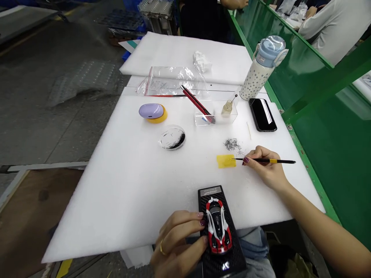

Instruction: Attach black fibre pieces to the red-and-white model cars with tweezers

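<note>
My left hand (181, 243) grips the left side of a black display base (204, 200), held at the front edge of the white foam sheet. On that base sits a red, white and black model car (218, 227). Between the fingertips of my right hand (265, 170) is a thin brush (281, 161) with a black handle and a yellow band. Its tip touches or hovers just over a yellow sticky piece (226, 161) lying on the foam. Just behind the yellow piece is a loose pile of fine black bristle-like bits (232, 144).
A round clear dish (172, 138) with black strands and a lilac case (151, 111) lie left. Farther back, a clear tray (216, 119) holds red tweezers (197, 103) and a small bottle (227, 107). A phone (263, 115) and dotted flask (257, 75) stand near the green frame (313, 170).
</note>
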Available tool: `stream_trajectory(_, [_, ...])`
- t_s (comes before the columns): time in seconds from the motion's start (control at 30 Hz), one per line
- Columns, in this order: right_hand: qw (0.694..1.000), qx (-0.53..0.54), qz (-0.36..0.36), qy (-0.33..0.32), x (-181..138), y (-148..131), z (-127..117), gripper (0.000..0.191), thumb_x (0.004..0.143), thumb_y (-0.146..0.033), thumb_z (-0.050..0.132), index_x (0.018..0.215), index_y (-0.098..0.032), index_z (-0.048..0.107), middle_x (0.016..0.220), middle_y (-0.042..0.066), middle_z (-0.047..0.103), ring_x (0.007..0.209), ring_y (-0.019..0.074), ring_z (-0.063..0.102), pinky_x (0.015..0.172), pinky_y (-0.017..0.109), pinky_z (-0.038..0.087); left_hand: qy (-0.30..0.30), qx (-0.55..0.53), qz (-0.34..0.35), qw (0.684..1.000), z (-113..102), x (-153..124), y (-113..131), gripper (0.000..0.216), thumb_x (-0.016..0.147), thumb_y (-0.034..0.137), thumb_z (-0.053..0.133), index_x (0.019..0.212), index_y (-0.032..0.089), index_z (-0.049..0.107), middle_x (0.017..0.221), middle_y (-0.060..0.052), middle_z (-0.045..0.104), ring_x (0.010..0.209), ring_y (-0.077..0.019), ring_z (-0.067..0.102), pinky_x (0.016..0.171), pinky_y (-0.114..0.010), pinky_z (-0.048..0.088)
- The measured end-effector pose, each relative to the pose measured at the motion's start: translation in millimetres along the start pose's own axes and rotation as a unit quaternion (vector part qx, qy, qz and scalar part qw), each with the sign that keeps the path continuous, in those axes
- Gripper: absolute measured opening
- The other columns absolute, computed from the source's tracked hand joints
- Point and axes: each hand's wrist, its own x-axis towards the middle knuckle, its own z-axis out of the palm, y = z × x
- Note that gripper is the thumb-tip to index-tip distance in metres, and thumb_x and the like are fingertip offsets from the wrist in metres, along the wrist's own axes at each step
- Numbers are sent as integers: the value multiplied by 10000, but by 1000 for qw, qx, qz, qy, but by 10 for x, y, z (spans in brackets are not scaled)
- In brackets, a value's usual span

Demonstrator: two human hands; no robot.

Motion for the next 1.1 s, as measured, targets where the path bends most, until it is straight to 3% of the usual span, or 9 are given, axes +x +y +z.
stream_trajectory(0.17, [1000, -29, -10, -4, -1, 47, 42, 372, 753, -457, 875, 638, -215, 617, 695, 54, 731, 627, 165, 634, 557, 299, 478, -5, -6, -33, 999, -6, -46, 44, 174, 965, 53, 619, 808, 127, 615, 1014, -33, 671, 971, -159, 697, 729, -328, 644])
stream_trajectory(0.37, [999, -45, -14, -2, 8, 67, 39, 362, 771, -452, 865, 649, -214, 621, 709, 61, 735, 623, 161, 625, 556, 300, 456, -19, -19, 2, 1000, -29, -88, -10, 202, 1013, 70, 549, 829, 115, 619, 1033, -46, 661, 1006, -164, 683, 726, -327, 628])
stream_trajectory(0.47, [999, -38, -15, -1, 18, 66, 30, 376, 757, -459, 881, 643, -211, 622, 710, 61, 736, 625, 162, 627, 555, 299, 455, -19, -15, -15, 1000, -27, -101, -14, 204, 1017, 75, 547, 830, 122, 615, 1040, -41, 662, 1005, -164, 681, 727, -337, 631])
stream_trajectory(0.63, [997, 71, -9, -4, -161, -65, 60, 345, 788, -379, 887, 660, -224, 607, 661, 8, 689, 630, 157, 631, 581, 307, 497, -19, -22, -29, 999, -25, -51, 51, 166, 984, 32, 573, 845, 106, 626, 1050, -48, 656, 1019, -169, 676, 756, -345, 627])
stream_trajectory(0.73, [988, 156, -18, 1, -396, -171, 189, 279, 846, -286, 845, 715, -237, 604, 642, -17, 651, 618, 151, 610, 568, 302, 490, -12, -14, -52, 998, -6, -3, 82, 153, 939, -35, 573, 879, 89, 640, 1074, -63, 649, 1038, -179, 673, 786, -360, 628])
stream_trajectory(0.83, [976, 216, -31, 0, -600, -211, 349, 244, 893, -245, 788, 744, -239, 595, 627, -17, 613, 588, 148, 561, 533, 298, 437, 4, -19, -46, 999, 38, 19, 66, 154, 974, 6, 537, 907, 93, 644, 1074, -67, 637, 1007, -169, 668, 753, -349, 628])
stream_trajectory(1.1, [960, 270, -18, -74, -798, -152, 489, 110, 926, -206, 691, 883, -256, 604, 673, -7, 531, 624, 166, 472, 575, 328, 410, 19, -44, -58, 997, 96, 4, 24, 189, 1025, 78, 528, 863, 127, 612, 1040, -36, 610, 1000, -141, 651, 759, -316, 616])
